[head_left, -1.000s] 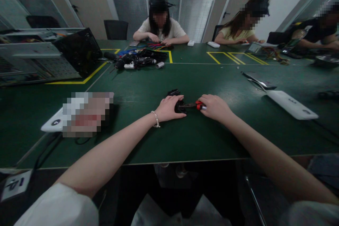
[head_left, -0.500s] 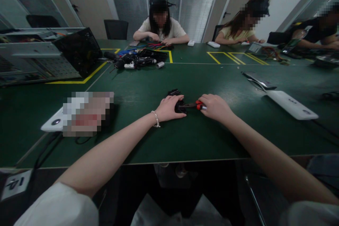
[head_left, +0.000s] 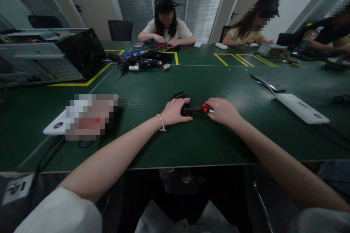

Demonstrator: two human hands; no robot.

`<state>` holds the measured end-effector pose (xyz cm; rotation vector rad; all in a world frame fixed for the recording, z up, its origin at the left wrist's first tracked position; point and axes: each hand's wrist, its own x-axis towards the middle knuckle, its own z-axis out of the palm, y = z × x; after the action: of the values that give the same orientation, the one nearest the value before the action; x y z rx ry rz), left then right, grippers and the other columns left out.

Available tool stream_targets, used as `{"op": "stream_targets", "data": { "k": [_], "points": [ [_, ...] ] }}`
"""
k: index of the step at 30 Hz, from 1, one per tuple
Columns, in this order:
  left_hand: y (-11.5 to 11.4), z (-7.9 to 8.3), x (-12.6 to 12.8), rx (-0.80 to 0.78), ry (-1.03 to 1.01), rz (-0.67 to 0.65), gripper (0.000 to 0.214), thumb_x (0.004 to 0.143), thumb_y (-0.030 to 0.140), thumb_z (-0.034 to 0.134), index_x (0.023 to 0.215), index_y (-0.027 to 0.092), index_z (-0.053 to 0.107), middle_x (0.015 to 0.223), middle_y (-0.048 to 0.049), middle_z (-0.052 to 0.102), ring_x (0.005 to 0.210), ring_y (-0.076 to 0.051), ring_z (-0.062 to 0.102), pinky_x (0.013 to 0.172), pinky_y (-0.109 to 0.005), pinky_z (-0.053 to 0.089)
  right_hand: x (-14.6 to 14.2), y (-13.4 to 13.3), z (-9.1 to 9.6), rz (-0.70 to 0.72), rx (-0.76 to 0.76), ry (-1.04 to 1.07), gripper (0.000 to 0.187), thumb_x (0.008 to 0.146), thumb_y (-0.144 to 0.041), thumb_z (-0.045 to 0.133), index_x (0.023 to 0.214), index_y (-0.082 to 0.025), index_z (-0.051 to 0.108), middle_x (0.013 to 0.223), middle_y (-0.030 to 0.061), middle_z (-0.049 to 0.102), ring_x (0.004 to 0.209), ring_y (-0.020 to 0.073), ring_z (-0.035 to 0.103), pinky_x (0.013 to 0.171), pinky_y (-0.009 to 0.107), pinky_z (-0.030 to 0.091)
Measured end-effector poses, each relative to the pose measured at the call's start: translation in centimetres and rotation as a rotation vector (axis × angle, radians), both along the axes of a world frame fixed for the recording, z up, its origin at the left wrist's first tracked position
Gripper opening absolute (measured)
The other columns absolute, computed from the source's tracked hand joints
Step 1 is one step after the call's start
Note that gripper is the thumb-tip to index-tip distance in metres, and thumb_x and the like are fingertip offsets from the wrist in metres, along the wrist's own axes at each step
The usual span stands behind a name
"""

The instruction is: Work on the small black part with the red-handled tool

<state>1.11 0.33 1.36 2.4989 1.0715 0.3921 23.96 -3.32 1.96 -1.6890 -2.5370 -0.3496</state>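
Observation:
My left hand [head_left: 174,111], with a bracelet at its wrist, is closed around a small black part [head_left: 186,110] on the green table. Its exact kind is partly hidden by my fingers. Pliers with red handles [head_left: 207,108] are in my right hand [head_left: 222,111], fingers wrapped round the grips. Their dark jaws [head_left: 194,109] point left and reach onto the black part. Whether the jaws pinch it I cannot tell. Just beyond my left fingers lies another dark piece [head_left: 179,95].
An open computer case [head_left: 41,60] stands at the left. Behind my hands lies a heap of black tools and cables [head_left: 144,60]. White power banks [head_left: 302,108] and a phone [head_left: 268,82] lie right; a white device [head_left: 56,125] lies left. Several people sit across the green table [head_left: 153,149].
Almost nothing differs. Both hands keep their hold on the black part and the pliers, and the view has shifted very slightly.

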Motion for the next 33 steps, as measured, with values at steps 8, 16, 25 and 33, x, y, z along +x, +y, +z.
{"op": "stream_targets", "data": {
  "k": [8,16,25,33],
  "points": [
    [-0.1,0.06,-0.02,0.0,0.006,0.008,0.075,0.072,0.051,0.064,0.135,0.021,0.037,0.137,-0.0083,0.046,0.127,-0.03,0.039,0.103,-0.047,0.034,-0.12,-0.13,0.33,0.02,0.035,-0.033,0.025,0.077,-0.022,0.051,0.097,-0.012,0.063,0.092,0.0106,0.063,0.081,0.0216,0.056,0.069,0.032,0.038],
    [-0.07,0.03,-0.06,-0.011,0.007,0.008,0.075,0.072,0.053,0.063,0.135,0.023,0.037,0.139,-0.0076,0.045,0.127,-0.031,0.039,0.103,-0.048,0.034,0.02,0.04,-0.04,0.01,0.003,0.014,0.025,0.077,-0.023,0.051,0.097,-0.014,0.063,0.094,0.0103,0.064,0.082,0.0211,0.057,0.07,0.032,0.039],
    [-0.07,0.22,-0.04,-0.014,0.008,0.002,0.076,0.072,0.053,0.063,0.136,0.022,0.036,0.139,-0.0079,0.045,0.127,-0.031,0.039,0.103,-0.048,0.034,-0.01,-0.17,0.21,0.025,0.051,-0.039,0.026,0.078,-0.024,0.05,0.097,-0.012,0.063,0.093,0.0114,0.063,0.082,0.0223,0.055,0.07,0.033,0.038],
    [-0.09,0.06,0.0,0.0,0.007,0.009,0.075,0.072,0.053,0.063,0.135,0.024,0.036,0.138,-0.0076,0.046,0.127,-0.031,0.039,0.103,-0.048,0.033,0.08,0.08,-0.15,0.004,-0.004,0.018,0.024,0.077,-0.023,0.051,0.096,-0.014,0.064,0.093,0.0103,0.064,0.082,0.0209,0.057,0.07,0.031,0.039]
  ]
}}
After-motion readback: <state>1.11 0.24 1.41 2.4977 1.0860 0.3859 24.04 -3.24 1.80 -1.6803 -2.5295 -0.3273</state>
